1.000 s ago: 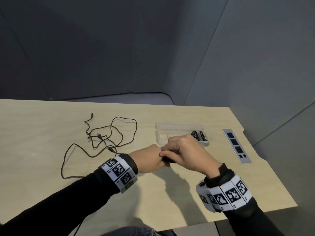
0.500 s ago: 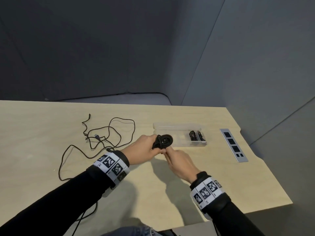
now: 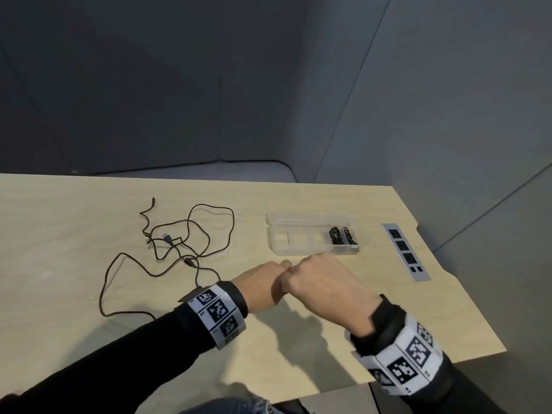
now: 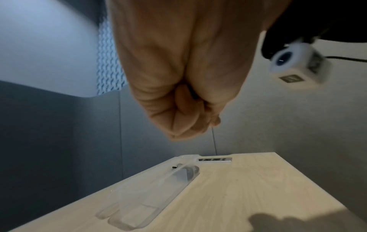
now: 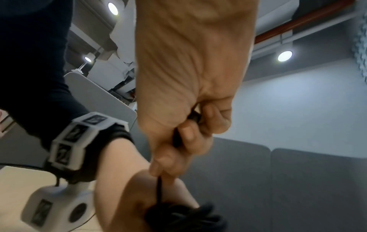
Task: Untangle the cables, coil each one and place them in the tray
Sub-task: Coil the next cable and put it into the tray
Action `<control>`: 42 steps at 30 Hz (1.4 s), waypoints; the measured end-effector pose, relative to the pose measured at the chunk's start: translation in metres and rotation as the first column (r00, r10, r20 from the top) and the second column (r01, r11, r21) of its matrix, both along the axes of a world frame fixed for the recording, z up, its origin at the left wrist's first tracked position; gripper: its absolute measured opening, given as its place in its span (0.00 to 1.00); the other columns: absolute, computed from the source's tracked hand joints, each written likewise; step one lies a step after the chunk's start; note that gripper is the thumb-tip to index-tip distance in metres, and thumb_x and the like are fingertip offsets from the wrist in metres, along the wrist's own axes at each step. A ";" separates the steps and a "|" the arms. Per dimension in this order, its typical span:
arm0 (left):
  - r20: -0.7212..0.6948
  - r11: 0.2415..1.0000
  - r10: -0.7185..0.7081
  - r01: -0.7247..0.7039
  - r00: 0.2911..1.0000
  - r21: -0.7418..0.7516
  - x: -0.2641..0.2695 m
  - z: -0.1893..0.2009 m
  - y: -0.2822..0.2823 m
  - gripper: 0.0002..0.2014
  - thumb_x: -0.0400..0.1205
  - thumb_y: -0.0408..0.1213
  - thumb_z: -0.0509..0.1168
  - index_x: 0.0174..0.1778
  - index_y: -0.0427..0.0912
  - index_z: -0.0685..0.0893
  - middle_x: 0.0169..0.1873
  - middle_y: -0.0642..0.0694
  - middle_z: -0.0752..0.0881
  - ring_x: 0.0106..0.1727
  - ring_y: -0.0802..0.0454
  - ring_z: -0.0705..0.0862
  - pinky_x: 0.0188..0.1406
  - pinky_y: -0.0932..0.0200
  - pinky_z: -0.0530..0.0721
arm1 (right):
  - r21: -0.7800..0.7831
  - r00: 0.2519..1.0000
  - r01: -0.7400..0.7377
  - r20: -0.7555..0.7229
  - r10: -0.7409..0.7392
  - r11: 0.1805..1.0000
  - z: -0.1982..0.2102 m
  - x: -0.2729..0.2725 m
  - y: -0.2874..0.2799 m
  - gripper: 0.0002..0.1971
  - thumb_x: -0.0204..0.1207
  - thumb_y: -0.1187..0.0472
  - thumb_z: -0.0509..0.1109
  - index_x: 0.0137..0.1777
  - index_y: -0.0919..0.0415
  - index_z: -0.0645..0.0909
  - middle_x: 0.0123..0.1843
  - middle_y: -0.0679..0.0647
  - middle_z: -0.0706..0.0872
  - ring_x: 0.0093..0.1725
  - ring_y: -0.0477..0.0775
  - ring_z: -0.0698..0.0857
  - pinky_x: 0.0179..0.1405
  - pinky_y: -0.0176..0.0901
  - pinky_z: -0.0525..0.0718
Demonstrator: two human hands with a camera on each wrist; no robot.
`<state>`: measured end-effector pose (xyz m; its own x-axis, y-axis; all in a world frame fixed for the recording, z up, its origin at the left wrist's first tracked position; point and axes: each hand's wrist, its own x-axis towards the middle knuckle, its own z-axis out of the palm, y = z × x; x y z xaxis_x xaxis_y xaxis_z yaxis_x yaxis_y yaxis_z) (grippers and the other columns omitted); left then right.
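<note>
At the frame's centre, over the worktop (image 3: 343, 309), your left hand (image 3: 259, 280) is gripping the coiled cable (image 5: 184, 218) while your right hand (image 3: 324, 282) is pinching its tail, probably to secure the coil.

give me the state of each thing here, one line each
left hand: curled round a black cable bundle
right hand: pinching that cable's end, against the left hand
loose cables: tangled, uncoiled, lying on the table
tray: open, one end compartment filled
coiled cables: lying in the tray's right end
socket strip: set in the table, nothing plugged in
</note>
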<state>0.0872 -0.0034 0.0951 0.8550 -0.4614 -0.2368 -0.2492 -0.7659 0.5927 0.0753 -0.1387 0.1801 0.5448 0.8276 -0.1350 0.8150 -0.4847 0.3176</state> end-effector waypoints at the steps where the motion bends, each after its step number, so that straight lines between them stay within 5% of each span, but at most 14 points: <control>1: -0.007 1.000 0.004 -0.005 1.000 -0.011 -0.001 0.000 -0.003 0.09 0.80 0.34 0.56 0.35 0.50 0.72 0.43 0.32 0.85 0.38 0.36 0.80 0.38 0.50 0.81 | 0.017 1.000 -0.027 0.014 0.027 0.999 0.004 0.002 -0.002 0.08 0.46 0.61 0.75 0.21 0.51 0.78 0.16 0.48 0.77 0.14 0.53 0.74 0.22 0.36 0.39; 3: -0.033 0.997 -0.012 0.009 0.999 -0.081 -0.003 -0.006 -0.006 0.12 0.80 0.40 0.58 0.30 0.53 0.73 0.41 0.37 0.86 0.36 0.41 0.79 0.38 0.53 0.82 | 0.026 0.999 -0.042 -0.029 0.043 0.999 0.007 0.010 -0.006 0.12 0.48 0.61 0.74 0.20 0.51 0.71 0.15 0.50 0.72 0.16 0.57 0.67 0.25 0.34 0.37; 5: -0.029 0.994 -0.065 0.062 0.997 -0.095 -0.005 -0.014 -0.008 0.09 0.81 0.49 0.58 0.39 0.51 0.79 0.42 0.41 0.86 0.42 0.41 0.83 0.44 0.46 0.84 | 0.072 0.994 -0.045 -0.097 0.052 0.996 0.007 0.022 -0.010 0.19 0.53 0.62 0.77 0.21 0.52 0.65 0.16 0.51 0.66 0.18 0.58 0.64 0.21 0.33 0.42; 7: 0.046 0.990 -0.096 0.100 0.994 -0.095 -0.001 -0.031 -0.009 0.26 0.79 0.65 0.52 0.50 0.44 0.78 0.46 0.40 0.84 0.46 0.39 0.82 0.48 0.44 0.83 | 0.222 0.965 0.039 -0.260 0.021 0.974 0.002 0.038 -0.017 0.14 0.70 0.55 0.75 0.25 0.53 0.78 0.20 0.52 0.76 0.22 0.57 0.73 0.19 0.39 0.60; 9: 0.092 0.981 -0.132 0.143 0.987 -0.128 -0.003 -0.038 -0.011 0.31 0.76 0.71 0.49 0.49 0.44 0.75 0.50 0.38 0.82 0.49 0.39 0.81 0.51 0.44 0.82 | 0.315 0.827 0.243 -0.561 -0.026 0.917 -0.004 0.052 -0.026 0.11 0.75 0.51 0.73 0.34 0.54 0.88 0.23 0.46 0.82 0.24 0.45 0.76 0.27 0.36 0.71; 11: 0.106 0.972 -0.140 0.157 0.984 -0.175 -0.007 -0.025 -0.013 0.24 0.79 0.64 0.54 0.48 0.44 0.73 0.48 0.38 0.80 0.47 0.41 0.81 0.50 0.46 0.81 | 0.373 0.641 0.458 -0.767 -0.009 0.807 -0.013 0.059 -0.034 0.08 0.73 0.56 0.76 0.35 0.57 0.89 0.20 0.43 0.79 0.22 0.42 0.72 0.27 0.34 0.71; 14: 0.090 0.934 -0.086 0.112 0.992 -0.340 -0.008 -0.010 -0.014 0.18 0.82 0.47 0.64 0.58 0.36 0.74 0.36 0.46 0.78 0.34 0.62 0.78 0.42 0.62 0.80 | 0.433 0.469 0.681 -0.877 0.102 0.590 -0.032 0.062 -0.046 0.04 0.71 0.67 0.76 0.37 0.67 0.90 0.23 0.45 0.84 0.26 0.45 0.78 0.29 0.36 0.76; 16: 0.018 0.898 -0.027 0.032 0.999 -0.438 -0.007 -0.005 -0.013 0.15 0.82 0.41 0.66 0.57 0.35 0.76 0.31 0.56 0.75 0.30 0.67 0.76 0.36 0.72 0.74 | 0.458 0.435 0.783 -0.887 0.157 0.420 -0.047 0.062 -0.049 0.06 0.72 0.75 0.72 0.39 0.67 0.89 0.27 0.45 0.87 0.28 0.38 0.81 0.30 0.29 0.77; 21: -0.141 0.784 0.189 -0.236 0.972 -0.574 0.002 -0.014 -0.009 0.21 0.78 0.51 0.65 0.59 0.38 0.78 0.32 0.56 0.79 0.31 0.60 0.76 0.39 0.58 0.78 | 0.417 0.391 0.907 -0.882 0.263 0.050 -0.080 0.056 -0.039 0.13 0.77 0.72 0.68 0.37 0.59 0.90 0.33 0.49 0.79 0.25 0.40 0.71 0.25 0.30 0.69; 24: -0.125 0.810 0.291 -0.314 0.949 -0.495 0.011 -0.023 -0.008 0.22 0.76 0.58 0.62 0.57 0.46 0.78 0.46 0.52 0.87 0.45 0.54 0.84 0.51 0.48 0.83 | 0.321 0.328 0.944 -0.898 0.294 -0.074 -0.090 0.048 -0.027 0.10 0.80 0.69 0.64 0.45 0.65 0.88 0.32 0.51 0.82 0.29 0.46 0.75 0.33 0.34 0.76; 27: -0.070 0.831 0.444 -0.439 0.894 -0.341 0.020 -0.025 0.000 0.13 0.82 0.47 0.62 0.55 0.40 0.74 0.47 0.44 0.86 0.46 0.46 0.83 0.45 0.52 0.80 | 0.211 0.249 0.966 -0.911 0.328 -0.147 -0.088 0.039 -0.018 0.12 0.82 0.68 0.62 0.60 0.64 0.84 0.44 0.53 0.91 0.45 0.47 0.87 0.43 0.33 0.82; 32: 0.019 0.881 0.438 -0.425 0.899 -0.206 0.017 -0.020 0.001 0.04 0.82 0.36 0.55 0.49 0.41 0.66 0.41 0.39 0.83 0.43 0.36 0.83 0.40 0.44 0.82 | 0.421 0.419 0.905 -0.907 0.039 0.069 -0.085 0.028 -0.003 0.12 0.74 0.51 0.74 0.54 0.55 0.89 0.48 0.48 0.92 0.49 0.37 0.86 0.54 0.34 0.82; 37: 0.064 0.858 0.492 -0.471 0.868 -0.207 0.018 -0.022 -0.015 0.09 0.84 0.36 0.54 0.55 0.33 0.69 0.44 0.33 0.85 0.43 0.34 0.84 0.40 0.41 0.82 | 0.449 0.454 0.873 -0.891 -0.021 -0.192 -0.093 0.034 0.011 0.08 0.71 0.52 0.77 0.37 0.55 0.90 0.37 0.55 0.92 0.39 0.47 0.87 0.47 0.50 0.85; 42: 0.003 0.863 0.448 -0.431 0.894 -0.263 0.020 -0.028 -0.020 0.18 0.82 0.34 0.59 0.64 0.30 0.65 0.45 0.37 0.83 0.41 0.44 0.82 0.34 0.55 0.79 | 0.495 0.502 0.845 -0.865 -0.018 -0.204 -0.101 0.039 0.013 0.04 0.75 0.58 0.74 0.42 0.48 0.88 0.40 0.50 0.92 0.43 0.45 0.89 0.44 0.38 0.86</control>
<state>0.1071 -0.0230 0.0667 0.9920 -0.0707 -0.1048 0.0364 -0.6341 0.7724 0.1143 -0.1260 0.0792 0.9977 -0.0465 -0.0496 -0.0589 -0.2264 -0.9722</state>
